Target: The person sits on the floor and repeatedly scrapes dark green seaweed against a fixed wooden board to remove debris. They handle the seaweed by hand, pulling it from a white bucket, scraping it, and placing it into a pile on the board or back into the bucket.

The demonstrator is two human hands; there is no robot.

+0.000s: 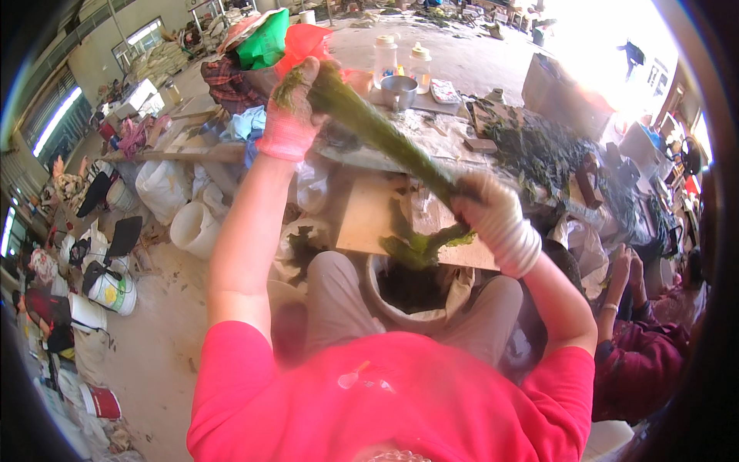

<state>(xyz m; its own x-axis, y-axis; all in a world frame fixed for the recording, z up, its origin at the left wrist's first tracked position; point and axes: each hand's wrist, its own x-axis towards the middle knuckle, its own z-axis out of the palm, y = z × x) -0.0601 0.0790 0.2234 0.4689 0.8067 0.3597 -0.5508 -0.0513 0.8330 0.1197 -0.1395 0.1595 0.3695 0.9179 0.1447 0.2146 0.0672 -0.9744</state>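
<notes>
A long strip of dark green seaweed (387, 130) is stretched slantwise between my two hands above the work table. My left hand (294, 110), in a pinkish knit glove, grips its upper end, and bits of green cling to the fingers. My right hand (491, 216), in a whitish glove and blurred, is closed around the lower end. Below that hand a loose tail of seaweed (424, 245) hangs over a pale wooden board (365, 213). Between my knees stands a round tub (378, 289) with a dark inside and a cloth over its rim.
Ahead on the table are a metal cup (398, 91), two plastic bottles (385, 60) and a heap of seaweed (531, 147). A white bucket (195, 231) and a sack (163, 190) stand at the left. A co-worker (641, 352) sits close on the right.
</notes>
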